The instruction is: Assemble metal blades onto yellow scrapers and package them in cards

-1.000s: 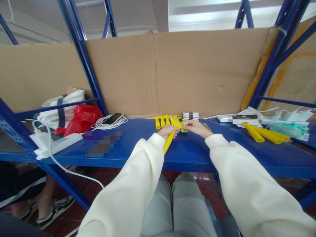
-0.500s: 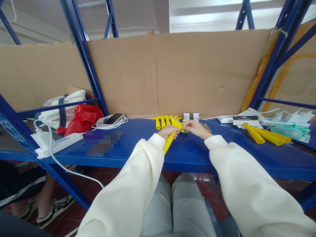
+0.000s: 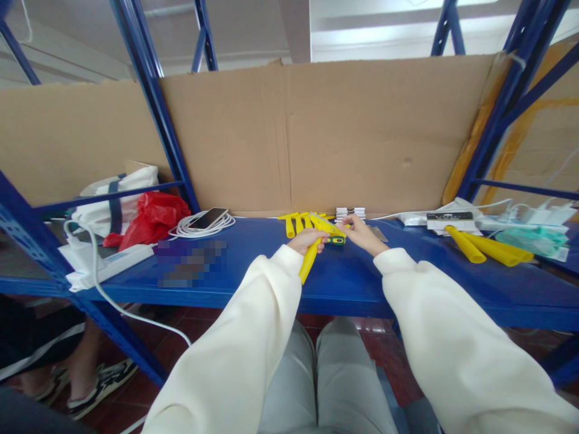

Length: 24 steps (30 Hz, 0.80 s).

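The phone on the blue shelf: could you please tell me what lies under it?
The phone rests on a coil of white cable, which lies on the blue shelf. How the cable runs beneath the phone is covered.

Yellow scraper (image 3: pixel 311 258) on a blue shelf (image 3: pixel 253 265), beside a red bag (image 3: pixel 151 217).

Blue steel racking uprights (image 3: pixel 149 90) cross the upper left and upper right of the frame. Brown cardboard sheeting (image 3: pixel 362 132) backs the blue shelf (image 3: pixel 253 271) across the centre. Red tiled floor (image 3: pixel 203 319) shows below. A bright light band (image 3: pixel 384 33) runs along the top right.
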Motion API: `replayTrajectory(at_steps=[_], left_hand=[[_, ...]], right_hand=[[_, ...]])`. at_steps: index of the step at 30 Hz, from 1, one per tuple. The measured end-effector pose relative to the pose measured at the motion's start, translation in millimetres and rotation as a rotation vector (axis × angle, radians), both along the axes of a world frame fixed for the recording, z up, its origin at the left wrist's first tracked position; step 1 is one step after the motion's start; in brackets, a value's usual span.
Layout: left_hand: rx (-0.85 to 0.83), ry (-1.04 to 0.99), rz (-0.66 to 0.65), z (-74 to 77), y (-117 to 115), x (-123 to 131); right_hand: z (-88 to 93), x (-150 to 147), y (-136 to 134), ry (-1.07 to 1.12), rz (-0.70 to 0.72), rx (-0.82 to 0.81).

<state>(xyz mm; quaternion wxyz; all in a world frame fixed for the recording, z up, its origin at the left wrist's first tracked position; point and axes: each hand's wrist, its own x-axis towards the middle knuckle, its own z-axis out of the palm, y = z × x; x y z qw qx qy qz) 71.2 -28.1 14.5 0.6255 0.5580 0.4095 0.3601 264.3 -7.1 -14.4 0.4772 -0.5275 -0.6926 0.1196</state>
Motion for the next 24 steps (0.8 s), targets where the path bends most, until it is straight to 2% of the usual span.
replayTrajectory(at_steps=[3, 6, 9, 14, 19, 24], left_hand=[[-0.001, 0.015, 0.044, 1.0, -1, 0], [-0.002, 0.021, 0.048, 2.3, -1, -1], [0.001, 0.020, 0.061, 2.1, 0, -1], [-0.005, 0.006, 0.100, -0.8, 2, -1], [0.000, -0.035, 0.151, -1.2, 4, -1], [0.004, -0.067, 0.215, -0.2, 3, -1]], right_hand=[[-4.0, 10, 4, -0.223, -0.042, -0.044], [-12.2, 18, 9, -0.488, 0.009, -0.083], [-17.8, 21, 12, -0.563, 0.065, -0.057], [-10.7, 18, 8, -0.425, 0.153, -0.109], [1.7, 11, -3, -0.051, 0.294, -0.091], [14.3, 9, -13, 0.135, 0.278, -0.064]])
